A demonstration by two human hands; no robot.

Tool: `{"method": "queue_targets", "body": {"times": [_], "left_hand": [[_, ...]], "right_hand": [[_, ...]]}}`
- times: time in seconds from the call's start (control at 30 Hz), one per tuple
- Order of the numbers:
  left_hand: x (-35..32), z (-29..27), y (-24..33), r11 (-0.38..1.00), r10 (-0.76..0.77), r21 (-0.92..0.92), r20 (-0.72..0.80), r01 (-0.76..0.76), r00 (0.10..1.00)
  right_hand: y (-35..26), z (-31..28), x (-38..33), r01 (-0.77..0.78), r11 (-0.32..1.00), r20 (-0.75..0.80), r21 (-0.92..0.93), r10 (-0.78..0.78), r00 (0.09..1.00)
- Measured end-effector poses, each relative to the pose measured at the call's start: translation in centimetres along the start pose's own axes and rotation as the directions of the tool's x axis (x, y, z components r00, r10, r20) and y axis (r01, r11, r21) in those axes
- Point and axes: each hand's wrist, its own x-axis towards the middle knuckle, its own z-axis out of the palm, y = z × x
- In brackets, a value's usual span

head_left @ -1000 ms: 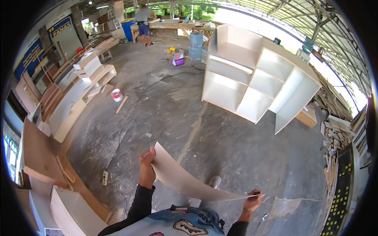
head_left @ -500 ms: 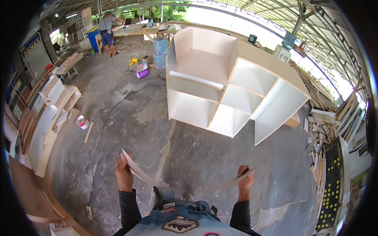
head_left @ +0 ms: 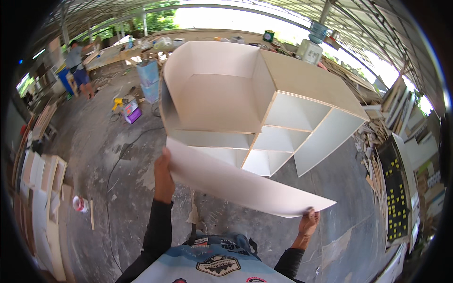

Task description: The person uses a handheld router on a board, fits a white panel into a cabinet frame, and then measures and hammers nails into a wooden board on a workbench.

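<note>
A long, thin, pale laminate sheet (head_left: 240,184) hangs in the air between my two hands, its broad face showing and its length slanting down to the right. My left hand (head_left: 163,177) is closed on the sheet's left end, raised higher. At the lower right end, my right hand (head_left: 309,222) grips the edge, the fingers partly behind it. Just beyond the sheet stands a large wooden cabinet (head_left: 314,70) with white-lined compartments and a curved-wall recess at its left. The sheet covers part of the cabinet's lower front in this view.
On the left floor lie a paint can (head_left: 80,204), a wood strip (head_left: 92,214) and a black cable (head_left: 109,188). A yellow heat gun (head_left: 118,103) rests by a purple box (head_left: 133,116). Another person (head_left: 79,70) stands far left. Scrap wood (head_left: 373,165) is piled right.
The sheet has swung up from edge-on, and its broad face now shows. My left hand has risen. The view has shifted, bringing the cabinet nearer and further left.
</note>
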Motion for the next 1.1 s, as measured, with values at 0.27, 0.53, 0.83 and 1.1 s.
{"method": "queue_targets", "body": {"times": [0.27,0.53,0.83,1.1], "left_hand": [[21.1,11.5,-5.3,0.985,0.105,-0.150,0.158,-0.081,0.982],[37.1,19.2,-14.2,0.999,0.045,-0.035,0.106,-0.041,0.993],[44.8,30.4,-23.5,0.887,-0.004,0.456,-0.146,0.071,0.989],[51.5,36.4,-32.7,0.980,-0.156,0.182,0.429,0.084,0.889]], "right_hand": [[0.9,9.6,1.8,0.015,0.982,-0.072,-0.188,-0.029,0.997],[8.0,13.8,6.1,0.029,1.000,-0.126,0.011,-0.028,0.992],[13.2,24.4,11.6,0.059,0.977,-0.209,-0.203,-0.102,0.973],[18.4,29.4,19.2,0.181,0.898,-0.183,-0.402,-0.273,0.945]]}}
